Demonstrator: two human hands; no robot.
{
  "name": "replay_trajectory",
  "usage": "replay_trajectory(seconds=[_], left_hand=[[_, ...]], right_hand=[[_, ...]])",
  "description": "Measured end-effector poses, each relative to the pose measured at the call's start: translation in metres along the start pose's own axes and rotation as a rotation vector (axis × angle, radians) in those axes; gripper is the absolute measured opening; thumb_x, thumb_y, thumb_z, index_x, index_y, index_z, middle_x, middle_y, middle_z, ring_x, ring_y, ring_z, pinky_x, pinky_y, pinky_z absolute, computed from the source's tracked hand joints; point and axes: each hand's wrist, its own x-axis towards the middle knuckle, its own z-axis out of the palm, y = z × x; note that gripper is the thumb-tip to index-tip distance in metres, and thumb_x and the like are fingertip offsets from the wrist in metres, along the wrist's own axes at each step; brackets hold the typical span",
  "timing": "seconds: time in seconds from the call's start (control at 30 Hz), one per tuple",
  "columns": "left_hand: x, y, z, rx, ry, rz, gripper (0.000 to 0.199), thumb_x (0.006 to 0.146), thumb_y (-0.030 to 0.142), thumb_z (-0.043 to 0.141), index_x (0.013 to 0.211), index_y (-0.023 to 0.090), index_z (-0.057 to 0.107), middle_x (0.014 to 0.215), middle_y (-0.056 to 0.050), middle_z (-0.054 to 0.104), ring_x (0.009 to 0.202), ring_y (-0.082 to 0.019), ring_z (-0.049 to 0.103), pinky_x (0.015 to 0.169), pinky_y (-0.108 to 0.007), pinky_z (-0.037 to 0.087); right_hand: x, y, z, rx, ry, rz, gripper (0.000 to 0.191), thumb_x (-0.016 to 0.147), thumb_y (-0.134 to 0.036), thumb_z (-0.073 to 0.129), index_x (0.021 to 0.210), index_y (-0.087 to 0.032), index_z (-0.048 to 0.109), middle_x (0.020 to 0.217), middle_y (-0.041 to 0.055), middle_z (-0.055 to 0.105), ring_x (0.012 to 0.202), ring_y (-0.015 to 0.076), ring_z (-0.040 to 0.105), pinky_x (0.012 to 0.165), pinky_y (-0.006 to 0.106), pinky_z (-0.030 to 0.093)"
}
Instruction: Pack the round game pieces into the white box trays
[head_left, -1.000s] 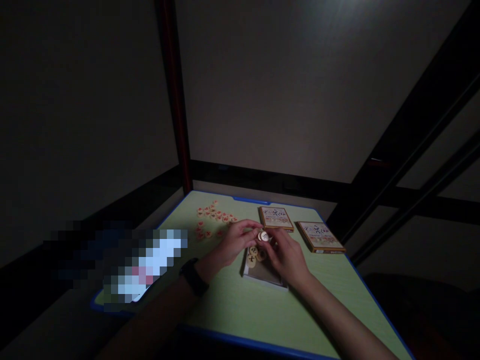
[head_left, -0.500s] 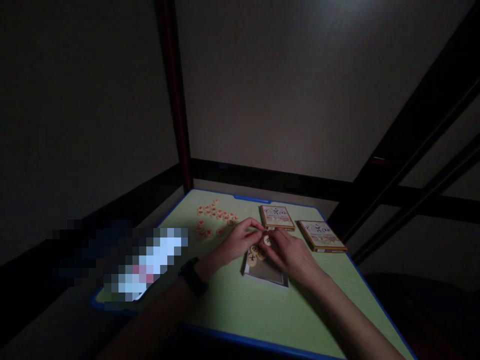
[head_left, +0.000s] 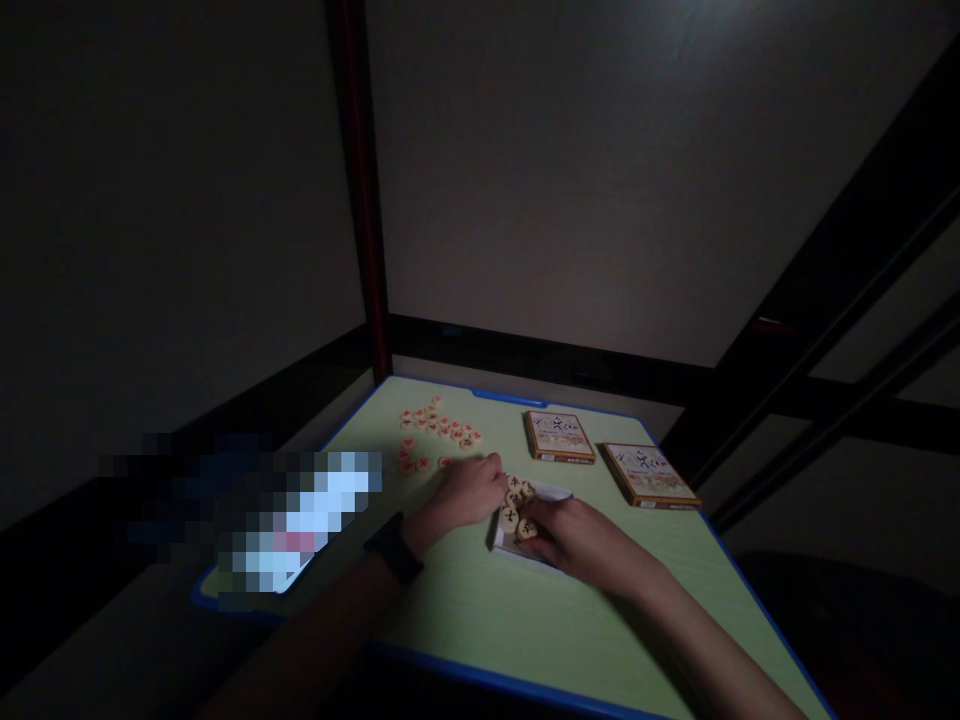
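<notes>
A shallow open box (head_left: 504,549) lies on the table with several round Chinese chess pieces (head_left: 511,518) in its left part, marked in dark characters. Over the box, my right hand (head_left: 581,535) has its thumb and fingers closed on a Chinese chess piece (head_left: 527,528), low among the others. My left hand (head_left: 466,492), with a dark watch on the wrist, is curled closed at the box's upper left corner. Its fingertips are hidden, so what it grips cannot be made out. Beyond it, Chinese chess pieces with mostly red characters (head_left: 445,425) lie loose.
Two printed flat boxes rest on the table's far right: one nearer the middle (head_left: 559,438), one by the right edge (head_left: 651,474). A blurred-out bright screen (head_left: 322,520) is at the left. The pale green table (head_left: 450,610) has a blue rim; dark walls surround it.
My hands have moved apart from their meeting point above the box. The right has lowered a chess piece into the box; the left has drawn slightly left and nearer. More pieces in the box show now.
</notes>
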Motion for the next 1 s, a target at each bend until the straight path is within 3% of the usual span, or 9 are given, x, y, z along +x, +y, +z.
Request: replay_trajectory(seconds=[0.13,0.5,0.8,1.0], left_hand=[[-0.002,0.004,-0.003,-0.032,-0.053,-0.017,0.02,0.085,0.017,0.043,0.071,0.02,0.056,0.066,-0.002,0.063,0.067,-0.017,0.059,0.058,-0.025,0.036],[-0.004,0.009,-0.01,-0.008,-0.161,-0.055,0.023,0.088,0.02,0.04,0.075,0.02,0.059,0.064,-0.001,0.064,0.062,-0.015,0.06,0.058,-0.024,0.038],[-0.003,0.007,-0.009,0.02,-0.217,-0.045,0.026,0.089,0.022,0.039,0.083,0.02,0.064,0.071,-0.003,0.068,0.068,-0.016,0.063,0.066,-0.024,0.044],[-0.003,-0.002,-0.001,0.07,-0.271,0.02,0.025,0.09,0.022,0.042,0.09,0.018,0.066,0.074,-0.005,0.07,0.07,-0.017,0.064,0.069,-0.027,0.046]], right_hand=[[0.0,0.002,0.003,0.076,0.017,0.014,0.024,0.084,-0.019,0.065,0.108,-0.018,0.064,0.107,0.0103,0.072,0.098,0.0243,0.067,0.079,0.027,0.045],[0.001,0.003,0.005,0.051,0.011,0.073,0.038,0.083,-0.016,0.06,0.12,-0.019,0.055,0.099,0.0088,0.073,0.087,0.0232,0.068,0.069,0.026,0.04],[0.0,0.003,-0.008,0.194,0.005,0.106,0.025,0.079,-0.017,0.067,0.1,-0.02,0.055,0.075,0.0006,0.067,0.067,0.0166,0.06,0.057,0.023,0.032],[-0.001,0.015,-0.017,0.247,0.023,0.155,0.027,0.072,-0.015,0.071,0.092,-0.021,0.054,0.072,-0.0021,0.066,0.065,0.0149,0.058,0.056,0.023,0.031]])
